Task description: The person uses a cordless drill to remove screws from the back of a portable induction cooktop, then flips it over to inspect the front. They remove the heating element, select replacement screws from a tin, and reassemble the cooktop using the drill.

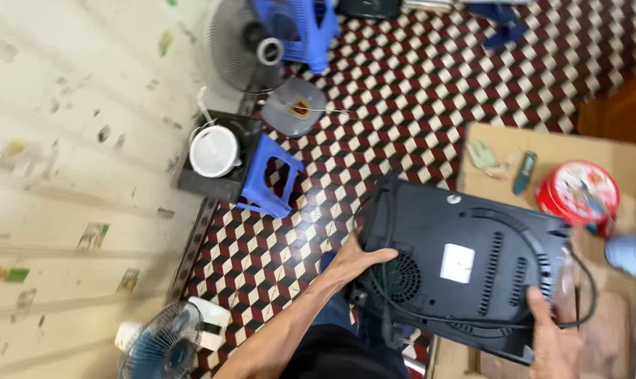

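Both hands held a black cooker [465, 270] bottom side up, over the edge of a cardboard sheet [500, 140] and the patterned floor [416, 91]; left hand [356, 260] was wrapped on its near-left edge, thumb lying over the round fan grille [401, 278], fingers curled under and out of sight; right hand [553, 340] gripped the near-right corner, thumb on top, other fingers hidden below; cord [585, 281] looped out past the right side and back across the underside; progress, as a judgement: cooker was already flipped and lifted into view with the base exposed, base looked closed, no screw out or panel off that I could see, no tool in either hand; a green-handled tool [524, 172] lay untouched on the cardboard near a red round tin [578, 193]; frame was motion-blurred, so screws and the white label [457, 263] could not be read; right hand was cut off by the bottom edge; a blue-white item [630, 254] at right edge was too blurred to name; cooker's top face was hidden
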